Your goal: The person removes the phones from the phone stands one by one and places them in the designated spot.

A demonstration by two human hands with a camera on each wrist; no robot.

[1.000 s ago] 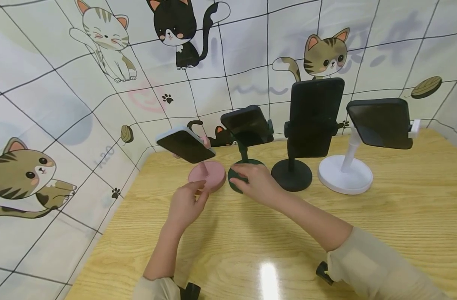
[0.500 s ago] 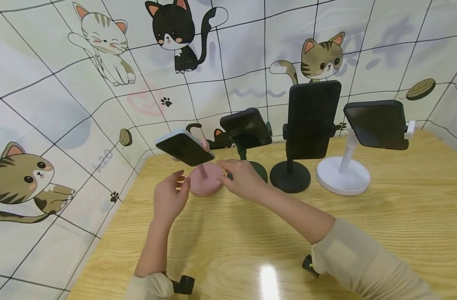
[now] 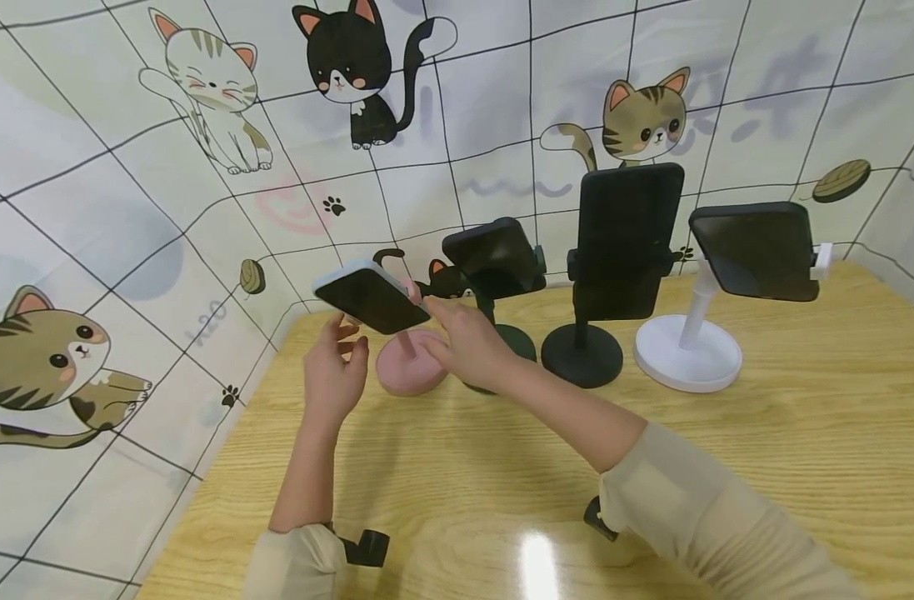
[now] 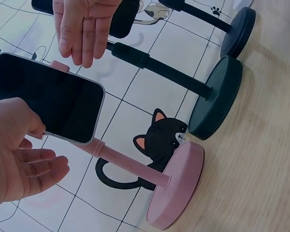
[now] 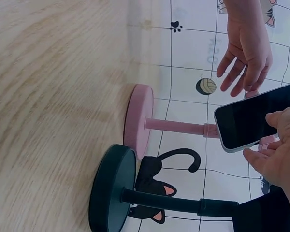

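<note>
left hand (image 3: 333, 372), right hand (image 3: 469, 343) flank phone (image 3: 370, 298)

The rectangular smartphone with black screen and pale frame (image 3: 370, 298) sits tilted on the pink round-based phone stand (image 3: 406, 377), between the left hand (image 3: 333, 367) and the right hand (image 3: 477, 343). Pink clamps (image 4: 60, 66) bear on its opposite long edges. The disc base (image 4: 178, 188) lies flat on the wood-grain table (image 3: 457, 475), supporting a slim post (image 4: 135, 166).
</note>
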